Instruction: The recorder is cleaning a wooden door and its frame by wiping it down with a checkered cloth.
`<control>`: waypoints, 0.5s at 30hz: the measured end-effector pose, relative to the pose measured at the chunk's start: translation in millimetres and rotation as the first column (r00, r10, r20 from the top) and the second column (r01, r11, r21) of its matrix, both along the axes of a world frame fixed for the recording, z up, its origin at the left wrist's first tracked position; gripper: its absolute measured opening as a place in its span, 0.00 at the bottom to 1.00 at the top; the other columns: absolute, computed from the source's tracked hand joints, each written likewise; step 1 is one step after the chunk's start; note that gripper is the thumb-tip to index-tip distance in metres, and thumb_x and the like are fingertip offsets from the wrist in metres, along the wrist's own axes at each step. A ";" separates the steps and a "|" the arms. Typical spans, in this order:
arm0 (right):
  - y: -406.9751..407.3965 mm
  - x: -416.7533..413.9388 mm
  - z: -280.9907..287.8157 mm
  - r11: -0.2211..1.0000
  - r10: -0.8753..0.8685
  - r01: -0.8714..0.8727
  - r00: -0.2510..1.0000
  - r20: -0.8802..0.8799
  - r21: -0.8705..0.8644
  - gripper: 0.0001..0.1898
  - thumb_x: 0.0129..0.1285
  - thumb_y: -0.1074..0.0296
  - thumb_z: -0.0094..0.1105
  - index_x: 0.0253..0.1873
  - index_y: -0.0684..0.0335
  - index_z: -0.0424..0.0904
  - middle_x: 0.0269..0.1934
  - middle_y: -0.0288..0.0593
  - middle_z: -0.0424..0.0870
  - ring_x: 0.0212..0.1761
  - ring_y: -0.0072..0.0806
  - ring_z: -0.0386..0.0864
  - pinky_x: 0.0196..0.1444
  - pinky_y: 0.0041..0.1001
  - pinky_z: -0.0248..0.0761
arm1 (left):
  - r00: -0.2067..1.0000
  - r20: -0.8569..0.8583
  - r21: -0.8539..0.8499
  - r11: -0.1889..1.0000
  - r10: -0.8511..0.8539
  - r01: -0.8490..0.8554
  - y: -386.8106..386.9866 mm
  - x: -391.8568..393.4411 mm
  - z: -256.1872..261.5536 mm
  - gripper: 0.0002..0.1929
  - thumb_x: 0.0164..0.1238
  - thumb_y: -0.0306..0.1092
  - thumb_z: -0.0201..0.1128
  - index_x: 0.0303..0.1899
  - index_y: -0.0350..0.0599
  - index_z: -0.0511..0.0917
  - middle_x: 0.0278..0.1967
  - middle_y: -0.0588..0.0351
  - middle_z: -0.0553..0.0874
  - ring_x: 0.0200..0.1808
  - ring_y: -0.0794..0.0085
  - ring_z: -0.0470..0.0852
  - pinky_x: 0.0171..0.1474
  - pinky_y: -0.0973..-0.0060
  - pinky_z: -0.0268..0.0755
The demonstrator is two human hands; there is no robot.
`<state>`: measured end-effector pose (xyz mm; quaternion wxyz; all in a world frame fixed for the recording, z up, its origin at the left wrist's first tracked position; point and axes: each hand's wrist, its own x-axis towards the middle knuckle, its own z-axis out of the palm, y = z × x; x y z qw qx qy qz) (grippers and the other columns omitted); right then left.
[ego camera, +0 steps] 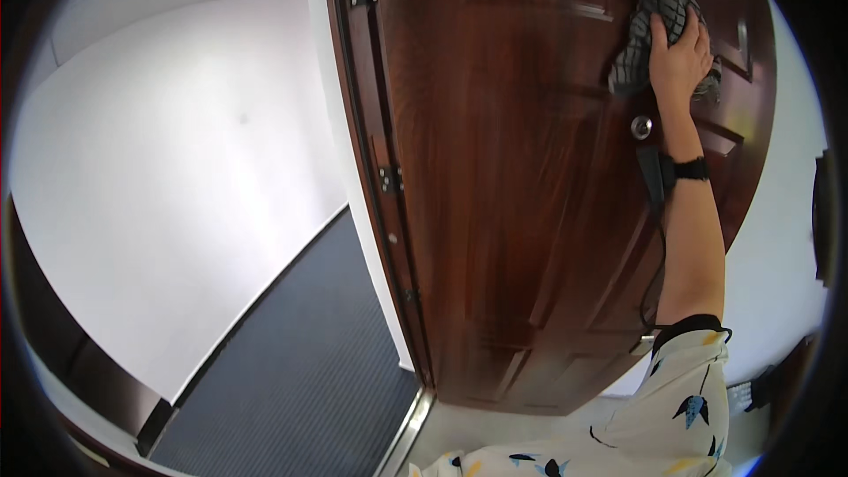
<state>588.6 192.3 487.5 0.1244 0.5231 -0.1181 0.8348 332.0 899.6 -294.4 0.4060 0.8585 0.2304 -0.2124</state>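
Note:
My right hand presses a grey checked cloth against the upper part of a dark reddish-brown panelled wooden door. The thumb lies on the left of the bunched cloth and the fingers spread over its right side. Just below the hand, a round metal door lock is set in the door. A black strap with a small dark device circles my wrist, and a cable runs from it along the forearm to the sleeve. My left hand is out of view.
The door stands open on black hinges in its frame. Left of it, a dark ribbed mat covers the floor beside a white wall. A metal threshold strip crosses the doorway. A dark object is at the right rim.

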 end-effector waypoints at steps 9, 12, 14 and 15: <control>209.1 68.8 -48.9 0.817 0.000 -0.447 0.633 -0.775 -0.365 0.37 0.52 0.47 0.67 0.66 0.56 0.70 0.65 0.49 0.69 0.73 0.47 0.58 0.75 0.52 0.44 | 0.966 0.111 0.114 0.969 -0.234 0.221 -0.6 89.3 2.8 0.20 0.67 0.49 0.57 0.48 0.43 0.84 0.44 0.39 0.86 0.48 0.54 0.85 0.49 0.57 0.75; 213.5 104.6 -69.0 0.645 -0.184 -0.550 0.562 -0.806 -0.531 0.36 0.54 0.46 0.66 0.67 0.54 0.69 0.66 0.49 0.67 0.73 0.45 0.57 0.75 0.51 0.45 | 0.942 0.135 0.149 0.946 -0.308 0.288 -5.6 113.8 -2.1 0.20 0.67 0.49 0.57 0.48 0.43 0.84 0.44 0.39 0.86 0.48 0.53 0.84 0.49 0.57 0.74; 205.6 106.2 -62.9 0.563 -0.206 -0.631 0.519 -0.830 -0.534 0.36 0.55 0.46 0.65 0.68 0.52 0.68 0.66 0.48 0.67 0.73 0.45 0.58 0.75 0.50 0.47 | 0.929 0.146 0.170 0.933 -0.341 0.316 -10.3 126.3 -8.0 0.20 0.67 0.48 0.57 0.47 0.42 0.84 0.43 0.39 0.86 0.48 0.53 0.84 0.48 0.57 0.74; 196.0 99.2 -53.8 0.569 -0.212 -0.621 0.522 -0.826 -0.539 0.36 0.55 0.46 0.65 0.68 0.52 0.68 0.66 0.48 0.67 0.73 0.45 0.58 0.75 0.50 0.47 | 0.921 0.151 0.178 0.927 -0.358 0.331 -15.0 132.6 -9.9 0.20 0.67 0.48 0.57 0.47 0.42 0.84 0.43 0.39 0.86 0.48 0.53 0.84 0.48 0.57 0.74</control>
